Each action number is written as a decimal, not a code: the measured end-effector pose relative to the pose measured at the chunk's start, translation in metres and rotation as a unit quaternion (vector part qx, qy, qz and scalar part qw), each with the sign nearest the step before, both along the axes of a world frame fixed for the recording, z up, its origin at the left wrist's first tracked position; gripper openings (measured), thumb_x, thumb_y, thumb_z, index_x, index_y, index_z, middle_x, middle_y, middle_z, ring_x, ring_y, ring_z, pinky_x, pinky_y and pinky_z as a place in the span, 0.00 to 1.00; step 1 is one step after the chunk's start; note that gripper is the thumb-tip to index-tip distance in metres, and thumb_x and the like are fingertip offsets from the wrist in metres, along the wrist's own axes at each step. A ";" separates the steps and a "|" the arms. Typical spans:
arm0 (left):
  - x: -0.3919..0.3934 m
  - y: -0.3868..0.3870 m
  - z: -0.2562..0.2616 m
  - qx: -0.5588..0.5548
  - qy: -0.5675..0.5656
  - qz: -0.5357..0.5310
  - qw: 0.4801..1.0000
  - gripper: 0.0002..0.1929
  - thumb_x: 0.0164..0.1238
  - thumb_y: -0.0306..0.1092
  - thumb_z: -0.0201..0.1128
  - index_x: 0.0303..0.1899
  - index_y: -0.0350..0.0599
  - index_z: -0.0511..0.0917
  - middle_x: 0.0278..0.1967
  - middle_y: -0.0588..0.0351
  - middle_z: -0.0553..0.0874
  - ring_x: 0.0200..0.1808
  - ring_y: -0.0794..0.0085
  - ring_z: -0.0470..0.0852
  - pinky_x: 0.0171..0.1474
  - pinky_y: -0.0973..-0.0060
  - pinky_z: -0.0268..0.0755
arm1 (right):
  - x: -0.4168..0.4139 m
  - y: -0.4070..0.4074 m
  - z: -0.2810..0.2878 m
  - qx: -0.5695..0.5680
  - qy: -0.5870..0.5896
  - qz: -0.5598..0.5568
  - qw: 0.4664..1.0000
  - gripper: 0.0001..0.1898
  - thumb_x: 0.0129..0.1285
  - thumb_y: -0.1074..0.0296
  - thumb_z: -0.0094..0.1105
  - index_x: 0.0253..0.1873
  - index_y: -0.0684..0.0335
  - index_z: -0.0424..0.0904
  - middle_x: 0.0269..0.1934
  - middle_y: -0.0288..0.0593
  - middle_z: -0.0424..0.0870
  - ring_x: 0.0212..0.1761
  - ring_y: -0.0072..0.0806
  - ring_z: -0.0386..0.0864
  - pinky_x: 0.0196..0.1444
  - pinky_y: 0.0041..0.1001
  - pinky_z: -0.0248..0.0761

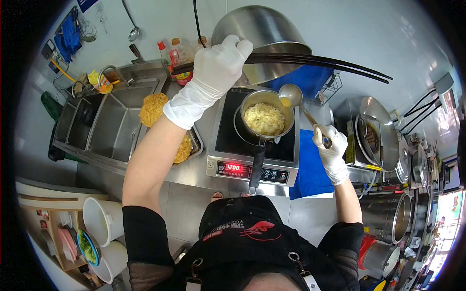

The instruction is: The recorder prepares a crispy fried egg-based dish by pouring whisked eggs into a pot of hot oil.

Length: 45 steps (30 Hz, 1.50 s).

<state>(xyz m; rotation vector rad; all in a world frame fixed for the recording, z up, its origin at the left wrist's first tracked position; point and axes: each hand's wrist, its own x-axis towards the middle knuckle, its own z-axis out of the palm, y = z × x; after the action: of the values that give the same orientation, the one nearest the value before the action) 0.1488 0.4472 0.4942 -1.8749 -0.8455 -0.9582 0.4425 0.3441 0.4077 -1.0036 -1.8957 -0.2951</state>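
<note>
My gloved left hand [220, 65] grips long black chopsticks [316, 62], raised over the counter. Behind them a large stainless steel bowl [262, 25] is tipped with its mouth downward; whether my hand also touches it I cannot tell. My gloved right hand [330, 145] holds a ladle [291, 94] by its handle. Yellow liquid shows in the ladle's bowl, tilted at the pot's right rim, with a thin yellow stream at its lip. In the saucepan [249, 136] lies a pale yellow, lumpy mass of food [264, 119]. The pan stands on an induction cooker [233, 149].
Golden fried food [153, 109] lies left of the cooker, partly on a metal tray [197, 142]. Beyond is a steel sink [113, 123]. Bottles [178, 54] stand behind. A blue cloth [309, 171] hangs at the right; a large pan [382, 134] stands farther right.
</note>
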 end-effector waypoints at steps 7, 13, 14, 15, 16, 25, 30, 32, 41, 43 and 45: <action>-0.002 0.002 -0.002 -0.004 -0.001 -0.006 1.000 0.06 0.50 0.28 0.56 0.31 0.48 0.71 0.25 0.60 0.73 0.15 0.75 0.75 0.15 0.77 0.64 | -0.004 0.010 -0.003 -0.010 -0.009 0.001 1.000 0.08 0.51 0.76 0.66 0.34 0.56 0.77 0.19 0.36 0.74 0.16 0.29 0.73 0.20 0.26 0.65; -0.003 0.001 -0.002 -0.008 -0.001 0.001 1.000 0.06 0.49 0.27 0.56 0.31 0.48 0.71 0.23 0.60 0.72 0.14 0.75 0.75 0.15 0.77 0.63 | -0.014 0.022 -0.009 0.013 -0.002 0.025 1.000 0.09 0.51 0.75 0.66 0.36 0.55 0.77 0.18 0.35 0.72 0.16 0.28 0.71 0.19 0.26 0.64; -0.003 -0.002 -0.003 -0.043 -0.015 0.007 0.999 0.11 0.43 0.28 0.61 0.32 0.48 0.70 0.27 0.58 0.73 0.19 0.69 0.76 0.19 0.73 0.66 | -0.015 0.024 -0.009 0.019 -0.010 0.022 1.000 0.09 0.51 0.75 0.66 0.36 0.54 0.77 0.18 0.35 0.71 0.15 0.28 0.71 0.18 0.26 0.64; -0.003 -0.004 -0.004 -0.077 -0.030 0.014 0.996 0.18 0.37 0.29 0.67 0.33 0.48 0.70 0.30 0.57 0.74 0.24 0.63 0.77 0.23 0.70 0.68 | -0.016 0.026 -0.010 0.025 -0.017 0.020 0.999 0.10 0.51 0.75 0.66 0.36 0.53 0.76 0.17 0.35 0.71 0.15 0.28 0.71 0.18 0.26 0.63; -0.003 -0.004 -0.005 -0.078 -0.030 0.016 0.996 0.18 0.37 0.29 0.67 0.33 0.48 0.70 0.30 0.57 0.74 0.24 0.63 0.77 0.23 0.70 0.68 | -0.017 0.028 -0.010 0.024 -0.017 0.021 0.999 0.10 0.51 0.75 0.66 0.36 0.53 0.76 0.17 0.35 0.71 0.15 0.28 0.71 0.18 0.26 0.63; -0.007 -0.007 -0.006 -0.089 -0.035 0.020 0.995 0.16 0.39 0.29 0.65 0.33 0.47 0.70 0.28 0.57 0.74 0.23 0.64 0.78 0.22 0.70 0.68 | -0.035 0.038 -0.010 0.008 0.037 0.068 0.997 0.09 0.52 0.75 0.66 0.35 0.54 0.76 0.17 0.35 0.70 0.15 0.27 0.71 0.17 0.26 0.64; -0.009 -0.008 -0.006 -0.068 -0.030 0.045 0.996 0.14 0.40 0.29 0.65 0.32 0.47 0.69 0.28 0.57 0.73 0.22 0.64 0.77 0.22 0.70 0.68 | -0.042 0.039 -0.009 -0.018 0.012 0.072 0.997 0.08 0.52 0.76 0.66 0.34 0.56 0.78 0.19 0.36 0.75 0.16 0.27 0.73 0.19 0.24 0.65; -0.010 -0.009 -0.007 -0.068 -0.031 0.045 0.996 0.14 0.40 0.29 0.64 0.32 0.47 0.69 0.27 0.57 0.73 0.22 0.64 0.77 0.22 0.70 0.68 | -0.045 0.040 -0.012 -0.024 0.010 0.076 0.997 0.07 0.51 0.78 0.66 0.33 0.58 0.79 0.20 0.37 0.77 0.16 0.26 0.73 0.20 0.23 0.65; -0.012 -0.013 -0.004 -0.073 -0.035 0.041 0.996 0.14 0.39 0.27 0.63 0.32 0.47 0.69 0.28 0.57 0.73 0.23 0.63 0.76 0.21 0.70 0.67 | -0.049 0.045 -0.016 0.001 -0.013 0.091 0.996 0.08 0.52 0.71 0.66 0.34 0.52 0.76 0.17 0.34 0.71 0.15 0.29 0.72 0.17 0.27 0.64; -0.012 -0.014 -0.004 -0.075 -0.034 0.043 0.996 0.15 0.39 0.27 0.63 0.32 0.47 0.69 0.29 0.57 0.73 0.23 0.63 0.76 0.21 0.70 0.67 | -0.048 0.042 -0.014 0.000 -0.031 0.084 0.996 0.08 0.53 0.70 0.66 0.34 0.51 0.75 0.17 0.34 0.71 0.15 0.29 0.72 0.17 0.27 0.64; -0.013 -0.013 -0.005 -0.069 -0.031 0.046 0.996 0.16 0.39 0.28 0.64 0.33 0.47 0.69 0.29 0.57 0.74 0.23 0.62 0.76 0.22 0.70 0.67 | -0.047 0.041 -0.015 0.000 -0.043 0.085 0.996 0.08 0.53 0.70 0.65 0.35 0.51 0.75 0.17 0.34 0.71 0.15 0.29 0.72 0.17 0.27 0.64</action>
<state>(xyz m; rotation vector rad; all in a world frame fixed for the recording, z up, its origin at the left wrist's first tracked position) 0.1356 0.4341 0.4896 -1.9119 -1.0494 -0.9254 0.3955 0.3854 0.3924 -0.8351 -2.0435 -0.2426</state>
